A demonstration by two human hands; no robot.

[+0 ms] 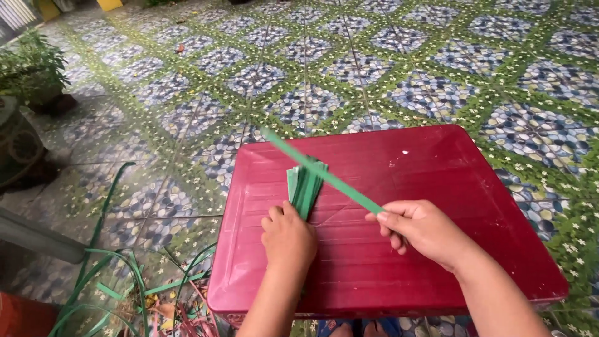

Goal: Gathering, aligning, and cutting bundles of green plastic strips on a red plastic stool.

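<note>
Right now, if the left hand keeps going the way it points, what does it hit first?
The left hand points up-frame, already touching the folded green strip bundle. Beyond that, bare red tray, then tiled floor. Depth unclear.

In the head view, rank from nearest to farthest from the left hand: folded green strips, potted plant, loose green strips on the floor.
From the left hand:
1. Folded green strips, gripped in it, on the red lid.
2. Loose green strips on the floor, lower left.
3. Potted plant, far upper left.

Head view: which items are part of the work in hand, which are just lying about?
In use:
- left hand, gripping a folded bundle of green strips
- right hand, pinching one long green strip laid across the bundle
- red tray, the work surface

Lying about:
- loose green strips on the tiled floor
- potted plant
</note>
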